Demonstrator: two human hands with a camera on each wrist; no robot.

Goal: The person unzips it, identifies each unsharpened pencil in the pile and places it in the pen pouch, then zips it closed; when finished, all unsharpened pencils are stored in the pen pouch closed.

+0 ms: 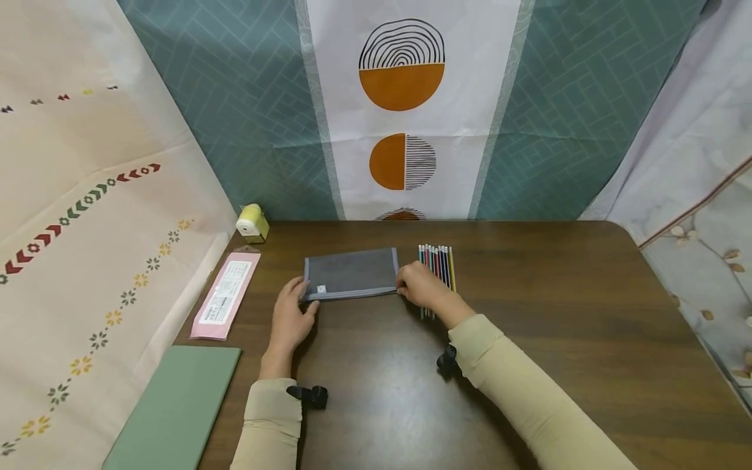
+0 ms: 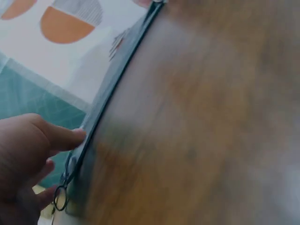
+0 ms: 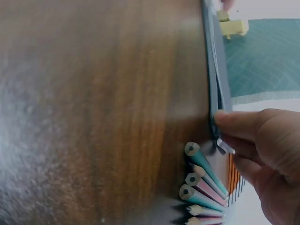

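Note:
A dark grey zipper pouch (image 1: 352, 273) with light grey edging and a small white label lies flat on the table. My left hand (image 1: 292, 320) grips its near left corner. In the left wrist view, a dark loop (image 2: 60, 198) hangs at that end, beside the left fingers. At the other end my right hand (image 1: 420, 284) pinches the near right corner by the zipper. The right wrist view shows a narrow gap along the zipper edge (image 3: 216, 84) next to the right thumb. Several pencils (image 1: 437, 261) lie in a row just right of the pouch, partly behind my right hand and wrist.
A yellow pencil sharpener (image 1: 252, 223) stands at the table's back left corner. Nearer on the left are a pink packet with a white label (image 1: 226, 294) and a green board (image 1: 176, 405). Curtains hang behind the table (image 1: 558, 294) and at both sides.

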